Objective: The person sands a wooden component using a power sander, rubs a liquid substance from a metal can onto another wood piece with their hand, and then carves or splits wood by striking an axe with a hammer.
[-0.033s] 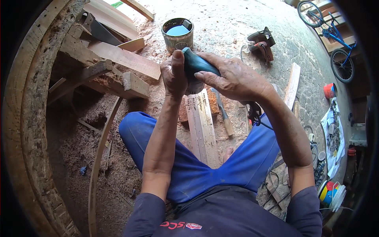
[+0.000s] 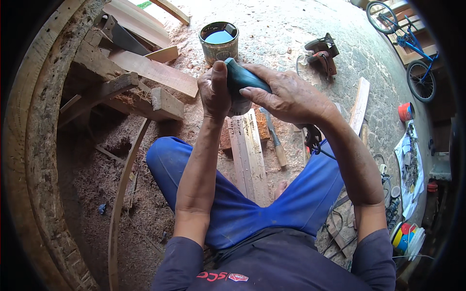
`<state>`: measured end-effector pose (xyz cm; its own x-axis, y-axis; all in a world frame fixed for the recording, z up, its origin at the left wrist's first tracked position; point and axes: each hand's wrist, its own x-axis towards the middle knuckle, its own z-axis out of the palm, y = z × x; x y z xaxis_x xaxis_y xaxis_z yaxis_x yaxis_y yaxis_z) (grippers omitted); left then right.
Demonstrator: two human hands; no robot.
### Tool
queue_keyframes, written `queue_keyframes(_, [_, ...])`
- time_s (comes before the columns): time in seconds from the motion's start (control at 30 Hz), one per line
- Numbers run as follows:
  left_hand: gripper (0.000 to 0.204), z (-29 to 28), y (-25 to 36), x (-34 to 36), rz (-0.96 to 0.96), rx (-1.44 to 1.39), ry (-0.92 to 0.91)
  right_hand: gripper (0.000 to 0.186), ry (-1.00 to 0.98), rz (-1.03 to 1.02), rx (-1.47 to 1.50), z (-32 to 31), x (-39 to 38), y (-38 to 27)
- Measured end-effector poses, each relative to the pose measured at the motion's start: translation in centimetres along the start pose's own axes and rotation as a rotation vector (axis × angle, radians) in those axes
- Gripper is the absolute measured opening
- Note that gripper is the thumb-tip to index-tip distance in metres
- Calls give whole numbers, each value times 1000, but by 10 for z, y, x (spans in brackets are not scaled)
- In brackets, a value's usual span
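Note:
Both my hands are on a teal, rounded power tool (image 2: 241, 78), raised above the space between my knees. My left hand (image 2: 213, 93) closes on its left side with the thumb pointing up. Across its top and right side lies my right hand (image 2: 296, 97), fingers wrapped over the teal body. A greyish lower part shows between the hands. Below my right wrist a dark part (image 2: 311, 137) with a cord sticks out; whether it belongs to the tool is hidden by my forearm. Beneath are pale timber strips (image 2: 247, 155) and a wooden-handled chisel (image 2: 276, 140).
Ahead stands a bucket of dark liquid (image 2: 218, 44). A circular saw (image 2: 323, 56) rests on the floor to the right. Old timber framing (image 2: 167, 104) and a handsaw (image 2: 121, 36) crowd the left. A blue bicycle (image 2: 412, 46) and a red can (image 2: 406, 111) are far right.

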<state>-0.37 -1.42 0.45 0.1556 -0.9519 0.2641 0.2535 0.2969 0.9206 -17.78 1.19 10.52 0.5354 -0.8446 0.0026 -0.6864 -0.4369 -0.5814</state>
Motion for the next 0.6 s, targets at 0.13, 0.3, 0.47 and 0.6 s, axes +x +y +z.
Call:
queue_keyframes(0.13, [61,-2,-5,0,11,3,14,63,-12,32,4,-1,-1,-5])
queue_keyframes(0.3, [59,-3,-7,0,14,5,-13,63,-18,29,22,3,1,2])
queue_keyframes(0.47, [58,-5,-9,1,-2,-8,-17,62,-11,31,12,5,3,3])
queue_keyframes(0.6, [59,-2,-6,0,-10,-35,-6,61,-21,49,9,5,4,2])
